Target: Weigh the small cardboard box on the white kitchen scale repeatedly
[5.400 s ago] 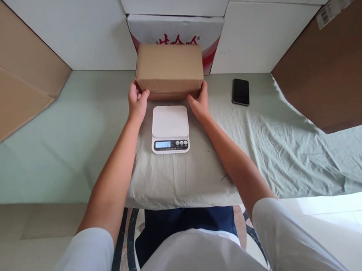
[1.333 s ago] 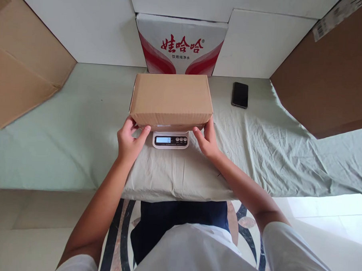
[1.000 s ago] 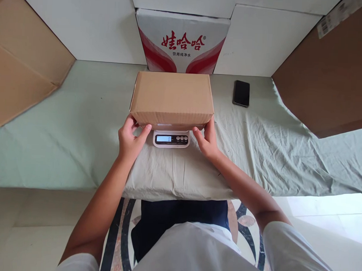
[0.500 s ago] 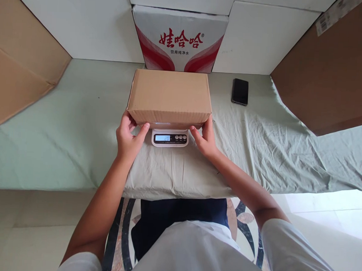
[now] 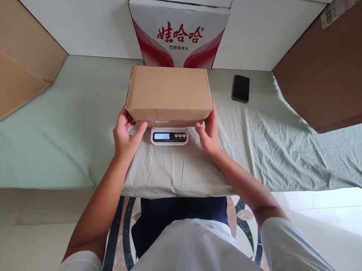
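A closed brown cardboard box [image 5: 169, 93] rests on a small white digital scale [image 5: 169, 136], hiding the scale's platform; only the lit display strip shows, reading a number. My left hand [image 5: 125, 135] cups the box's near left corner, thumb at the front edge. My right hand [image 5: 208, 130] lies flat against the box's right end, fingers stretched upward. Both hands touch the box.
A pale green cloth [image 5: 288, 144] covers the table. A black phone [image 5: 241, 88] lies at the back right. A white and red printed carton [image 5: 178, 33] stands behind the box. Big brown cardboard sheets lean at the left [image 5: 19, 64] and right [image 5: 330, 74].
The box came from the back of the table onto the scale. Over the last second the display went from zero to a higher reading, and my right fingers stretched up along the box's end.
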`<control>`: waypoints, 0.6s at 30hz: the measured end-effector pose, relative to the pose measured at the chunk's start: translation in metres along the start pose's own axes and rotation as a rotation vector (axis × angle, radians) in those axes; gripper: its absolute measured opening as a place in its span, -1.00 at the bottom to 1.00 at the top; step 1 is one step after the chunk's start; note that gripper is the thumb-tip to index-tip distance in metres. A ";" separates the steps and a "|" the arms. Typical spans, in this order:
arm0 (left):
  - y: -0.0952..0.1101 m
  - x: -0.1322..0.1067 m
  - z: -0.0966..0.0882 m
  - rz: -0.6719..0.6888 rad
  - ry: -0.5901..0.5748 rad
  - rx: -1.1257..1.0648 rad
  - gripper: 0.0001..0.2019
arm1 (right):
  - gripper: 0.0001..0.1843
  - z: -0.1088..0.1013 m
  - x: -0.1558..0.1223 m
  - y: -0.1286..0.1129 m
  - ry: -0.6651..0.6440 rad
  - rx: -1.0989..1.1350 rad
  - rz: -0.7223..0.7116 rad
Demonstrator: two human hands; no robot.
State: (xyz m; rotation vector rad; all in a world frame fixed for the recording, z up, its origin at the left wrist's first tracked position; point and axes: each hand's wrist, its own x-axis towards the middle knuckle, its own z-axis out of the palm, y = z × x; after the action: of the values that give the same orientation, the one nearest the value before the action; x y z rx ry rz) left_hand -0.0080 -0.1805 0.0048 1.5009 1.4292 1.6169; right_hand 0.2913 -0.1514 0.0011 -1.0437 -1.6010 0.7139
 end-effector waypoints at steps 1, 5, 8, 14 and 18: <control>-0.001 0.001 -0.002 0.010 0.005 -0.024 -0.10 | 0.05 -0.002 -0.001 0.002 0.025 0.001 -0.001; -0.005 0.006 -0.011 -0.012 0.085 -0.118 0.09 | -0.16 -0.010 0.000 0.014 0.166 0.057 0.028; -0.010 0.009 -0.020 -0.086 0.134 -0.126 0.09 | -0.28 -0.013 0.004 0.027 0.258 0.114 0.118; -0.017 0.013 -0.028 -0.119 0.166 -0.127 0.09 | -0.59 -0.007 0.011 0.033 0.471 0.354 0.458; -0.019 0.015 -0.028 -0.131 0.186 -0.144 0.10 | -0.65 -0.003 0.011 0.027 0.516 0.367 0.502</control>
State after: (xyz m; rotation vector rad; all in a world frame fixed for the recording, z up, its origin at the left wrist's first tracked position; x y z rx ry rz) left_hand -0.0429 -0.1710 -0.0023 1.1777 1.4425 1.7739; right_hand 0.3012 -0.1299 -0.0167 -1.2374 -0.7346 0.9346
